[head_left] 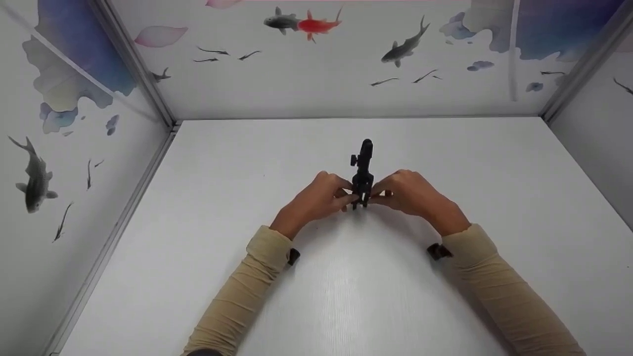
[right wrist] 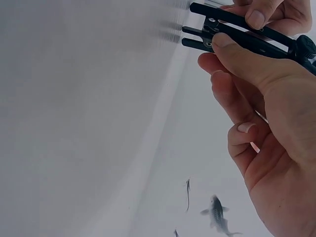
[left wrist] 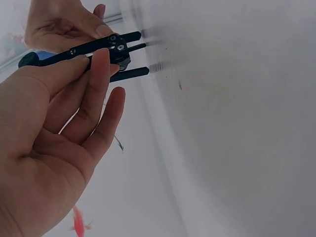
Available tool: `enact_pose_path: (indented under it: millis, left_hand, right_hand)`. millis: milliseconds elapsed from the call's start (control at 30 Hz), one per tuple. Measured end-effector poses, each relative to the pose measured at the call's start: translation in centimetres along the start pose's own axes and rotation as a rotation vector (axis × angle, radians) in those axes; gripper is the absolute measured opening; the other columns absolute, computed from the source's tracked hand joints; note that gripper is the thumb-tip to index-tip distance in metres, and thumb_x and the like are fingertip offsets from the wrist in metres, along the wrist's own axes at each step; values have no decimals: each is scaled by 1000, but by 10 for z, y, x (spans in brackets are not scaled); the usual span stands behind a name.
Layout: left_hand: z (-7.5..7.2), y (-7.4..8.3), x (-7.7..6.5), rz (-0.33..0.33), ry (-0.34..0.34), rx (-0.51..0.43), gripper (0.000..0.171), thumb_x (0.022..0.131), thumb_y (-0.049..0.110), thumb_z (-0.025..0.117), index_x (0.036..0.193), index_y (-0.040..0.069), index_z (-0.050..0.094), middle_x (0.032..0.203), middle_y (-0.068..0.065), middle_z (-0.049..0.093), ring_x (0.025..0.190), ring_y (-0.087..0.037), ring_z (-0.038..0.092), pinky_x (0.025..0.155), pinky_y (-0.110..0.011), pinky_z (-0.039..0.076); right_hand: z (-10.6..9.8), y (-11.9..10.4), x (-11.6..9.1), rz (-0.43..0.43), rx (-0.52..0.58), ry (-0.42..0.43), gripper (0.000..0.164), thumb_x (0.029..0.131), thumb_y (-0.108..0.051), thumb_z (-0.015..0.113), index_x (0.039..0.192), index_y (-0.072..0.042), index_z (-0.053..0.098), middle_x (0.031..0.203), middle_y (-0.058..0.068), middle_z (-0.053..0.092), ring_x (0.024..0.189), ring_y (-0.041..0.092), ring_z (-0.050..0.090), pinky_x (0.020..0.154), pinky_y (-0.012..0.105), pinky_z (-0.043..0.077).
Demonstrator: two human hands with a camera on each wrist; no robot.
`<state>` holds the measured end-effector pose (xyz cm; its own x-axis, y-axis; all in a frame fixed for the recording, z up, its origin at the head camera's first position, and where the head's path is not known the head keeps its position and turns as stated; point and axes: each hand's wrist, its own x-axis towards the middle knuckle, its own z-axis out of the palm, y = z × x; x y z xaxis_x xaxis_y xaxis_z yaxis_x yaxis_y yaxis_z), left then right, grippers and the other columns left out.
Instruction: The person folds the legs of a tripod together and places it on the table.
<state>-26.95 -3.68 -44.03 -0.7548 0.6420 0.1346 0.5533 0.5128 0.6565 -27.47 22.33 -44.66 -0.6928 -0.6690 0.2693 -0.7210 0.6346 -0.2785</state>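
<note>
A small black tripod (head_left: 365,160) stands upright near the middle of the table, a knob jutting from its upper left side. My left hand (head_left: 320,198) pinches its lower part from the left. From the right, my right hand (head_left: 413,193) pinches it at about the same height. In the left wrist view, the tripod's legs (left wrist: 132,74) lie close together, with their tips just at the white surface. The right wrist view has my right thumb pressed by the leg joint; the other fingers of that hand (right wrist: 281,113) are bent beneath.
The white table (head_left: 316,306) runs back to a panel (head_left: 316,84) painted with fish. A similar side panel (head_left: 74,163) rises at the left, and another wall (head_left: 603,118) at the right. Black wrist devices (head_left: 439,251) sit at both cuffs.
</note>
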Motion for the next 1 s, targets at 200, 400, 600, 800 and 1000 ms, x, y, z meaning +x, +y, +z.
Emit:
enact_pose_path:
  millis: [200, 400, 600, 800, 1000]
  left_hand:
    - [0, -1, 0, 22, 29, 43, 20, 105, 15, 72, 119, 5, 83, 103, -10, 85, 77, -11, 80, 73, -25, 55]
    - [0, -2, -1, -1, 49, 34, 20, 106, 14, 72, 121, 4, 80, 110, -9, 85, 88, -15, 83, 80, -29, 60]
    - [0, -3, 1, -16, 54, 37, 23, 107, 13, 69, 126, 3, 77, 113, -10, 84, 101, -19, 82, 102, -40, 57]
    - [2, -5, 2, 0, 50, 21, 23, 108, 8, 67, 127, 0, 75, 112, -13, 83, 98, -20, 81, 89, -35, 63]
    - [1, -4, 1, -75, 26, 26, 34, 99, 16, 81, 131, 6, 76, 124, -10, 82, 108, -20, 82, 95, -34, 63]
  right_hand:
    - [-3, -3, 1, -15, 54, -32, 12, 89, -19, 91, 100, -22, 90, 87, -11, 84, 71, 7, 74, 66, 28, 60]
    - [-3, -10, 4, -45, 94, -51, 11, 90, -19, 91, 101, -20, 89, 87, -9, 84, 74, 7, 77, 69, 30, 62]
    - [1, -17, 5, -59, 76, -42, 8, 91, -20, 90, 99, -19, 89, 84, -8, 83, 74, 6, 77, 69, 31, 62]
    - [-1, -16, 4, -36, 74, -36, 6, 91, -23, 90, 97, -20, 89, 82, -8, 83, 71, 4, 75, 66, 29, 59]
    - [-15, -1, -3, 105, 92, 9, 9, 94, -27, 88, 90, -19, 88, 77, -12, 79, 63, 3, 64, 58, 26, 50]
